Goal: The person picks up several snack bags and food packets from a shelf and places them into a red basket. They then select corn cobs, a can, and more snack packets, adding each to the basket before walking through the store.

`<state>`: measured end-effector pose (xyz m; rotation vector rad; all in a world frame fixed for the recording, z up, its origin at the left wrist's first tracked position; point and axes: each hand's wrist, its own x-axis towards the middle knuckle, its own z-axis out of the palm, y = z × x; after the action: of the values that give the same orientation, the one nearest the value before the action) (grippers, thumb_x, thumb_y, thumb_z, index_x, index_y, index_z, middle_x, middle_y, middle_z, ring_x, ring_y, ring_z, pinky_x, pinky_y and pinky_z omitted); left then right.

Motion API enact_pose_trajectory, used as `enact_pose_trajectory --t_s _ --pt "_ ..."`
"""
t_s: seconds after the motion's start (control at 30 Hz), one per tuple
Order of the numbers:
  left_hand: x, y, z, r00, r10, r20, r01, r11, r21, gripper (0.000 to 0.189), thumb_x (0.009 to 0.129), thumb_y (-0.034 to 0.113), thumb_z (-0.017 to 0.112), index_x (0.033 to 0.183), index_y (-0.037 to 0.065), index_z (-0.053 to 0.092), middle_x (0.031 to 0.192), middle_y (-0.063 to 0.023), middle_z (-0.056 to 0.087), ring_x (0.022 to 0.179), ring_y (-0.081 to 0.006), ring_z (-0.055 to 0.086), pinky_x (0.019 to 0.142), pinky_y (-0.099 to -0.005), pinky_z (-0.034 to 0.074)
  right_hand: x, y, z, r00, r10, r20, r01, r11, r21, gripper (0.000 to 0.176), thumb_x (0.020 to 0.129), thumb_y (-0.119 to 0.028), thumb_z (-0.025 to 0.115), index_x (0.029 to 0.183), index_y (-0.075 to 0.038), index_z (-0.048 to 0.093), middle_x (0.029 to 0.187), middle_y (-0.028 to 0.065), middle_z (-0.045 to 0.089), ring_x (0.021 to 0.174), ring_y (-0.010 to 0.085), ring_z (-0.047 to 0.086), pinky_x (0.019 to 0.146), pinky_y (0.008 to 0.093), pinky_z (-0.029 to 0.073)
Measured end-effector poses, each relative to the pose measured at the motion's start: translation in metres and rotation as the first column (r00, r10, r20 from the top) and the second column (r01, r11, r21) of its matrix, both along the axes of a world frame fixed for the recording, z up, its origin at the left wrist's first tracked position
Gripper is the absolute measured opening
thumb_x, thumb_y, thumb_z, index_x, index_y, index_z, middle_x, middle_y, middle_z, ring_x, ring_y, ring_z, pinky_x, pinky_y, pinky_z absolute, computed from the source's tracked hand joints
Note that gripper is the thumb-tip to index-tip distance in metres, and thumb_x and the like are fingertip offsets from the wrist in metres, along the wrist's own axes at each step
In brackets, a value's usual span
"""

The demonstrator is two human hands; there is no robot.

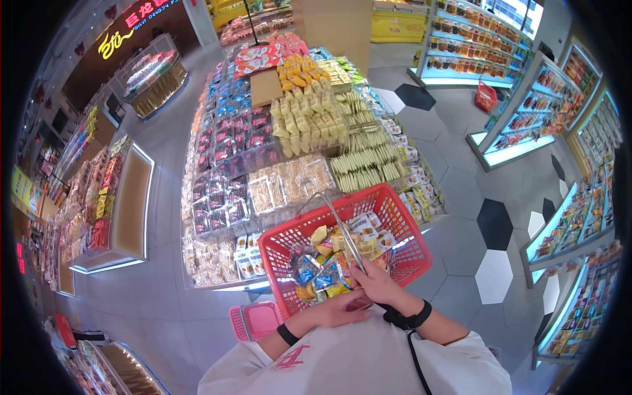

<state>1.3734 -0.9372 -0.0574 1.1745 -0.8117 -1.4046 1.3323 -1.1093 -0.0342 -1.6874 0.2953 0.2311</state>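
Observation:
A red plastic shopping basket hangs tilted just before my body, between me and the snack display. Inside it lie several small wrapped snacks, in blue, white and yellow packets. My right hand is closed around the basket's thin metal handle, which crosses over the packets. Close beside it, my left hand curls over the basket's near rim, with a dark red part showing between thumb and fingers. Some of its fingertips are hidden. Both wrists wear black bands.
A large display of bagged snacks stands directly ahead. A pink basket is low on the left. Lit shelves line the right side, where another red basket sits on the floor. More snack counters stand left.

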Motion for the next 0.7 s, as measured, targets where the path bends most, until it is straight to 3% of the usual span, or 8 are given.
enact_pose_trajectory --t_s 0.17,0.27,0.47,0.57,0.67,0.7 --pt "0.001 -0.012 0.000 0.996 0.071 -0.047 -0.072 0.997 -0.030 0.039 0.100 0.019 0.054 0.131 -0.002 0.043 0.122 -0.0093 0.056 0.114 -0.0163 0.054 0.098 -0.0309 0.044 0.001 -0.001 -0.004 0.999 0.014 0.031 -0.013 1.000 -0.020 0.021 0.101 -0.022 0.047 0.104 -0.001 0.051 0.082 0.0050 0.061 0.075 0.0114 0.059 0.068 0.0273 0.049" --pt "0.002 -0.014 0.005 0.996 0.087 -0.004 -0.087 0.996 0.001 0.037 0.101 0.018 0.051 0.130 -0.003 0.043 0.124 -0.0097 0.055 0.115 -0.0167 0.053 0.099 -0.0313 0.044 0.000 -0.002 -0.004 1.000 0.021 -0.001 -0.021 1.000 -0.009 0.021 0.102 -0.022 0.047 0.105 -0.001 0.051 0.082 0.0052 0.061 0.076 0.0117 0.060 0.069 0.0274 0.050" --pt "-0.002 -0.016 0.003 0.984 0.135 -0.119 -0.140 0.990 -0.035 0.039 0.101 0.015 0.048 0.134 -0.002 0.036 0.128 -0.0113 0.053 0.117 -0.0188 0.054 0.100 -0.0335 0.045 0.001 -0.002 -0.009 1.000 0.024 0.010 -0.024 1.000 0.019 0.021 0.102 -0.022 0.047 0.107 -0.002 0.050 0.085 0.0061 0.063 0.076 0.0121 0.061 0.069 0.0274 0.051" --pt "-0.004 -0.021 -0.005 0.974 0.142 -0.177 -0.152 0.988 -0.041 0.040 0.100 0.013 0.050 0.133 0.000 0.035 0.123 -0.0111 0.054 0.106 -0.0180 0.060 0.093 -0.0330 0.049 -0.001 0.000 -0.002 1.000 0.003 -0.002 -0.002 0.997 0.078 0.021 0.102 -0.022 0.045 0.107 -0.002 0.050 0.086 0.0064 0.063 0.077 0.0125 0.062 0.069 0.0276 0.052" --pt "-0.010 -0.031 -0.005 0.982 0.144 -0.123 -0.146 0.989 -0.006 0.039 0.097 0.013 0.054 0.129 0.001 0.037 0.115 -0.0100 0.056 0.091 -0.0156 0.063 0.082 -0.0312 0.052 0.000 -0.001 0.004 0.999 0.001 -0.032 0.003 0.991 0.133 0.028 0.101 -0.028 0.048 0.110 -0.002 0.049 0.084 0.0079 0.063 0.075 0.0144 0.061 0.067 0.0296 0.051" --pt "-0.012 -0.033 -0.004 0.988 0.146 -0.051 -0.142 0.987 0.078 0.039 0.096 0.013 0.055 0.129 0.001 0.037 0.113 -0.0097 0.056 0.090 -0.0151 0.062 0.080 -0.0308 0.053 0.000 -0.001 -0.001 0.999 0.015 -0.028 -0.010 0.986 0.166 0.029 0.101 -0.029 0.047 0.111 -0.002 0.049 0.085 0.0083 0.063 0.075 0.0148 0.061 0.068 0.0299 0.051"
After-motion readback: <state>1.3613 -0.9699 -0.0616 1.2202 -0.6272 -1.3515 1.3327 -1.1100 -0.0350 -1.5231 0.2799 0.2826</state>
